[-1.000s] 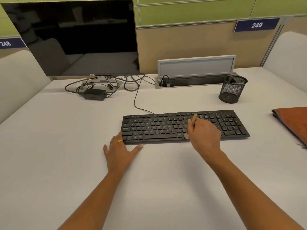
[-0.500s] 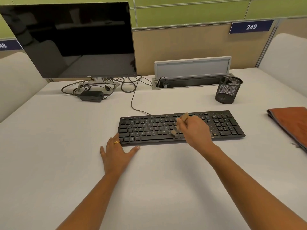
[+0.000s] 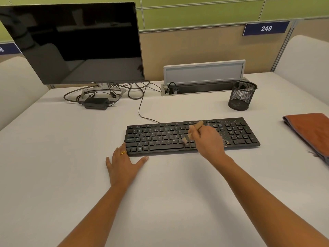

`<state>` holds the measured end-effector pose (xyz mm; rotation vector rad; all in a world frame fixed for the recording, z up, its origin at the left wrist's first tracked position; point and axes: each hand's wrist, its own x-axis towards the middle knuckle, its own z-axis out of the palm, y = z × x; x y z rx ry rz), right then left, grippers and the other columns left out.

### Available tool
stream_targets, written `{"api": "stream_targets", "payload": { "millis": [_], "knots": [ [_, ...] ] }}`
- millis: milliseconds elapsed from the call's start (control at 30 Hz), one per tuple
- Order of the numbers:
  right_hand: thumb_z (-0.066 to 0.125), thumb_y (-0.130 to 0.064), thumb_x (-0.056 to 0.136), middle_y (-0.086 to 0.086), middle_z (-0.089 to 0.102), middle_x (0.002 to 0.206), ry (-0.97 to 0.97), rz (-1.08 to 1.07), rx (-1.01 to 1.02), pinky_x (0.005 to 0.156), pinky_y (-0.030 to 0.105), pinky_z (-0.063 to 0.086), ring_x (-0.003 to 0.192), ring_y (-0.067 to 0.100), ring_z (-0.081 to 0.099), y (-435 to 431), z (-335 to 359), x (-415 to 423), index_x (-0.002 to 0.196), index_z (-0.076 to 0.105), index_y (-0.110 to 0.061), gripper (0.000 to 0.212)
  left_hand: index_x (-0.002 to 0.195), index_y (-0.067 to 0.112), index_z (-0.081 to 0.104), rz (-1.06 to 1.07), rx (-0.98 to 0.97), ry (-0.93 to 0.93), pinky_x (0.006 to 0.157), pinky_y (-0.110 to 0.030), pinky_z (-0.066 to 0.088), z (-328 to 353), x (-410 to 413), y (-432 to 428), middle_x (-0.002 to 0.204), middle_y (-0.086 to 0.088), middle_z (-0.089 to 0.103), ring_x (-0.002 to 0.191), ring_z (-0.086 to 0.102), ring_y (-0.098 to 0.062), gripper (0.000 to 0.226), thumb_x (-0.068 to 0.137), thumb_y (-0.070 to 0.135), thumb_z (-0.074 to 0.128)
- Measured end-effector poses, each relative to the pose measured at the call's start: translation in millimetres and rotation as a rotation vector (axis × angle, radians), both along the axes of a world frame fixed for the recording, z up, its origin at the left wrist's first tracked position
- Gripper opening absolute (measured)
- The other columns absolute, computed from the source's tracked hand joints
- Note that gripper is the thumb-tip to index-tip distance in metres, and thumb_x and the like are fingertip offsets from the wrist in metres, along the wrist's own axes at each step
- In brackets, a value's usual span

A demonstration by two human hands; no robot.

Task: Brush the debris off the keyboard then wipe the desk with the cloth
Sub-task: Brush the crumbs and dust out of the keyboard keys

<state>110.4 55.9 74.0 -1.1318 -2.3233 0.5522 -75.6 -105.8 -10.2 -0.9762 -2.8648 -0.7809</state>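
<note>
Right grip (image 3: 209, 141), pinching a pale wooden brush (image 3: 199, 124), has shifted left along the black keyboard (image 3: 160, 139). Left grip (image 3: 124, 164) stays spread. A folded orange cloth (image 3: 309, 131) lies at the white desk's (image 3: 71, 157) right edge.

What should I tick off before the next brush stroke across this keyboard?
1. Brush gripped by right hand: ok.
2. Left hand flat on desk, fingers at keyboard front edge: ok.
3. Bristles touching keys: cannot tell, blurred.
4. Debris cleared: not ok, specks on right-side keys.
5. Orange cloth lying free on desk, at right: ok.
</note>
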Motion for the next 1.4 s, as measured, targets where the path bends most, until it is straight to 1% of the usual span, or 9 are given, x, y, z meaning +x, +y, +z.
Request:
{"api": "stream_targets", "payload": {
  "millis": [133, 333, 400, 500, 667, 733, 867, 1067, 1400],
  "knots": [
    [0.027, -0.036, 0.101, 0.007, 0.068, 0.086, -0.105, 0.037, 0.02, 0.068, 0.032, 0.043, 0.083, 0.025, 0.061, -2.0, -4.3, -1.6, 0.093, 0.065, -0.007, 0.049, 0.148, 0.017, 0.024, -0.006, 0.004, -0.005, 0.117, -0.046, 0.003, 0.3, -0.5, 0.6, 0.15, -0.006, 0.035, 0.143, 0.022, -0.019, 0.092, 0.078, 0.067, 0.057],
    [0.037, -0.04, 0.098, 0.004, 0.067, 0.078, 0.047, 0.264, -0.125, 0.073, 0.036, 0.047, 0.083, 0.022, 0.058, -5.0, -0.3, -11.7, 0.089, 0.068, -0.017, 0.04, 0.148, 0.016, 0.025, -0.006, 0.002, 0.0, 0.117, -0.046, 0.004, -0.2, -0.6, 0.4, 0.149, -0.006, 0.036, 0.143, 0.023, -0.019, 0.091, 0.079, 0.067, 0.056],
    [0.039, -0.038, 0.098, -0.012, 0.062, 0.065, -0.013, 0.336, -0.162, 0.068, 0.032, 0.042, 0.077, 0.016, 0.05, -8.2, -1.4, -13.7, 0.089, 0.066, -0.023, 0.033, 0.148, 0.016, 0.025, -0.009, 0.003, 0.0, 0.117, -0.046, 0.004, -0.1, -0.4, 0.9, 0.15, -0.005, 0.035, 0.143, 0.023, -0.019, 0.091, 0.079, 0.067, 0.056],
    [0.037, -0.042, 0.098, -0.011, 0.045, 0.056, -0.096, 0.276, -0.127, 0.063, 0.029, 0.035, 0.076, 0.013, 0.04, -5.2, 1.0, -9.3, 0.085, 0.065, -0.018, 0.04, 0.147, 0.016, 0.027, -0.009, 0.008, 0.008, 0.117, -0.047, 0.005, 0.1, -0.5, 0.6, 0.148, -0.006, 0.037, 0.142, 0.025, -0.02, 0.091, 0.078, 0.067, 0.056],
    [0.03, -0.042, 0.099, 0.004, 0.062, 0.087, -0.201, 0.15, -0.001, 0.069, 0.031, 0.038, 0.102, 0.018, 0.047, 6.7, 9.6, 6.5, 0.095, 0.068, -0.013, 0.048, 0.147, 0.016, 0.028, -0.004, 0.004, 0.014, 0.116, -0.047, 0.005, -0.7, -2.0, 0.4, 0.148, -0.007, 0.038, 0.142, 0.026, -0.02, 0.09, 0.078, 0.067, 0.057],
    [0.029, -0.04, 0.1, 0.004, 0.06, 0.084, -0.2, 0.132, 0.007, 0.07, 0.032, 0.039, 0.104, 0.019, 0.048, 5.7, 9.5, 8.5, 0.094, 0.068, -0.011, 0.049, 0.147, 0.017, 0.028, -0.005, 0.01, 0.011, 0.116, -0.047, 0.005, -1.6, -2.0, -0.1, 0.147, -0.007, 0.039, 0.141, 0.027, -0.02, 0.09, 0.078, 0.067, 0.057],
    [0.026, -0.036, 0.101, -0.002, 0.047, 0.069, -0.216, 0.134, 0.024, 0.069, 0.031, 0.038, 0.098, 0.019, 0.049, -3.0, 8.3, 4.5, 0.093, 0.066, -0.007, 0.05, 0.147, 0.016, 0.029, -0.004, 0.021, 0.013, 0.116, -0.048, 0.006, -1.2, -1.1, 0.4, 0.147, -0.008, 0.039, 0.141, 0.027, -0.021, 0.09, 0.078, 0.065, 0.058],
    [0.031, -0.038, 0.1, -0.006, 0.053, 0.064, -0.013, 0.091, -0.034, 0.064, 0.031, 0.04, 0.079, 0.019, 0.05, 0.1, -1.3, 8.1, 0.086, 0.068, -0.011, 0.048, 0.148, 0.016, 0.025, 0.0, 0.002, 0.015, 0.116, -0.046, 0.004, 0.6, 0.4, 0.1, 0.15, -0.008, 0.035, 0.143, 0.023, -0.02, 0.09, 0.079, 0.066, 0.056],
    [0.031, -0.038, 0.1, 0.001, 0.065, 0.079, -0.039, 0.021, -0.036, 0.066, 0.033, 0.044, 0.081, 0.02, 0.057, -2.1, -8.8, 18.6, 0.088, 0.068, -0.014, 0.046, 0.148, 0.015, 0.027, 0.0, 0.001, 0.015, 0.117, -0.047, 0.005, 1.7, 1.2, 0.4, 0.149, -0.008, 0.036, 0.142, 0.024, -0.021, 0.091, 0.079, 0.066, 0.057]
  ]
}}
